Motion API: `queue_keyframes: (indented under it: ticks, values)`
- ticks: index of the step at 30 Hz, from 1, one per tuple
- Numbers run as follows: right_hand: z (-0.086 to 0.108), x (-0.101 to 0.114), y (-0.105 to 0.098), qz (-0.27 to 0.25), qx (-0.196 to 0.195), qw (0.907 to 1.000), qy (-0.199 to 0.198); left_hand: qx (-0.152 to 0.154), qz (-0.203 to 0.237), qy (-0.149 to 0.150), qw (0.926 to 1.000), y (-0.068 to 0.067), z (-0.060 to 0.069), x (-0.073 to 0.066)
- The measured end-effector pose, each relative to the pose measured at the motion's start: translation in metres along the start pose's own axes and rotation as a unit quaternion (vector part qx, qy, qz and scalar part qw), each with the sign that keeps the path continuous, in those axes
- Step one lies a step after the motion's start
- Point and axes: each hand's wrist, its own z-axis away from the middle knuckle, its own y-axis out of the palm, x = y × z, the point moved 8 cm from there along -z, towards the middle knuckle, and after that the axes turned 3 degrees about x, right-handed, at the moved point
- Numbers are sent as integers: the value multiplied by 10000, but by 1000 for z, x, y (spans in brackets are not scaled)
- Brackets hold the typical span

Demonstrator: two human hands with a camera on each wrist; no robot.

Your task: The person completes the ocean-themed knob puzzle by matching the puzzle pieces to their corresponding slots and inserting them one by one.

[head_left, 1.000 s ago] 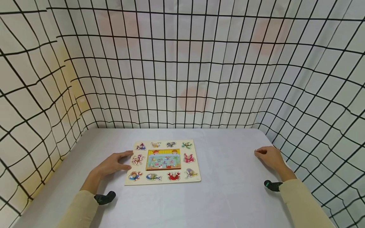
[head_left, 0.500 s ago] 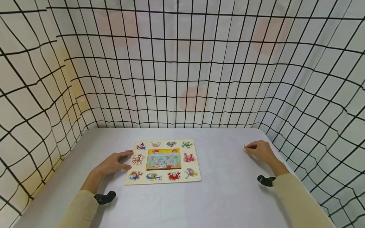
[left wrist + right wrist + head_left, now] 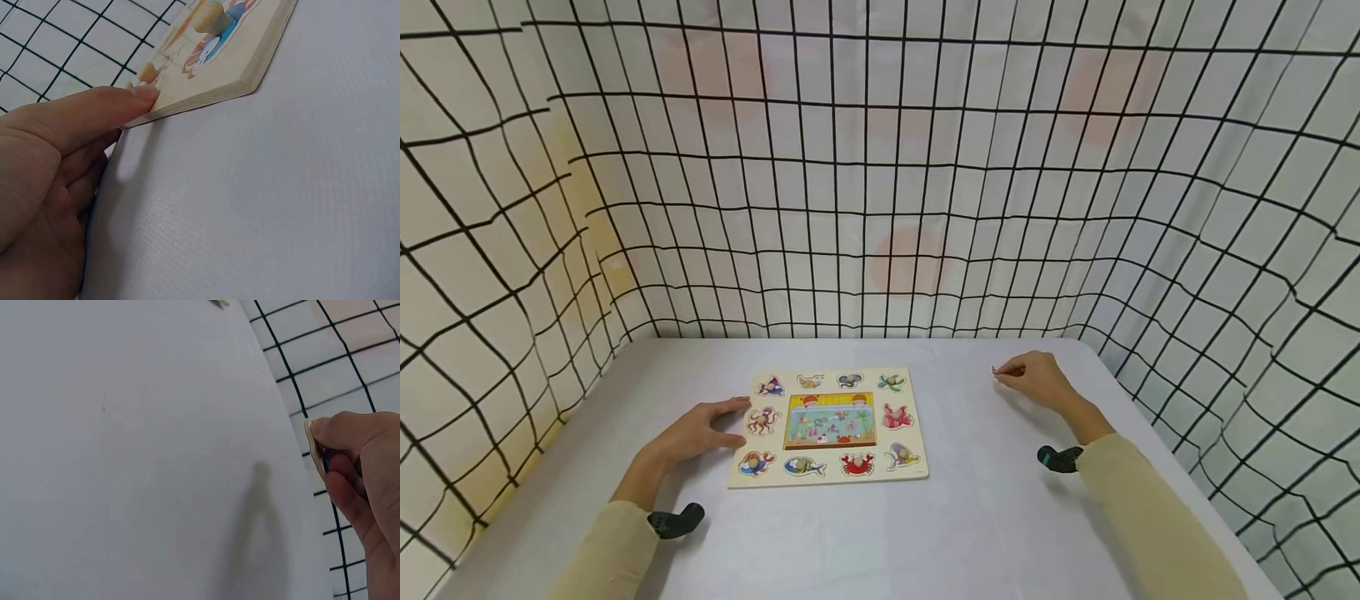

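Note:
A pale wooden knob puzzle board with sea animals around a fish-tank picture lies left of centre in the head view. My left hand rests at its left edge, with thumb and index finger extended against it. In the left wrist view the thumb touches the board's edge. To the right of the board, my right hand pinches a small thin puzzle piece above the table. The right wrist view shows this piece edge-on between thumb and fingers, its picture mostly hidden.
Both things and hands are at a white-covered table. White walls with a black grid enclose it at the back and sides. A corner of a pale object shows at the top of the right wrist view.
My right hand has moved left and farther away across the table, carrying the puzzle piece nearer to the board. The left hand and the board have stayed in place.

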Motion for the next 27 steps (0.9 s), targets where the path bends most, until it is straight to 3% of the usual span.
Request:
queue_keyframes:
  ticks: [27]
  values:
    - [-40,70,42,-276,469,9967,-606,4,11,4,10000,1,0,0]
